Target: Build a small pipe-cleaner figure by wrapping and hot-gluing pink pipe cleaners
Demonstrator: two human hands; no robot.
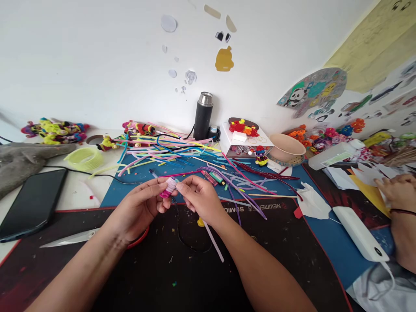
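Between my two hands is a small coiled pipe-cleaner piece (170, 185), pale lilac and white above and bright magenta below. My left hand (139, 203) pinches it from the left with thumb and fingertips. From the right, my right hand (199, 197) is closed at the edge of the same piece, its thumb and forefinger together. A pale lilac pipe cleaner (214, 242) comes out from under my right hand and slants down over the black mat (182, 277). Scissors (73, 237) lie partly under my left forearm, with a red handle loop showing beside the wrist.
Loose pipe cleaners (162, 149) spread across the blue mat behind my hands. A black thermos (203, 117), a white box (229, 143) and a beige bowl (286, 148) stand near the wall. A phone (32, 201) lies left; a white power bank (360, 234) and another person's hand (398, 190) are right.
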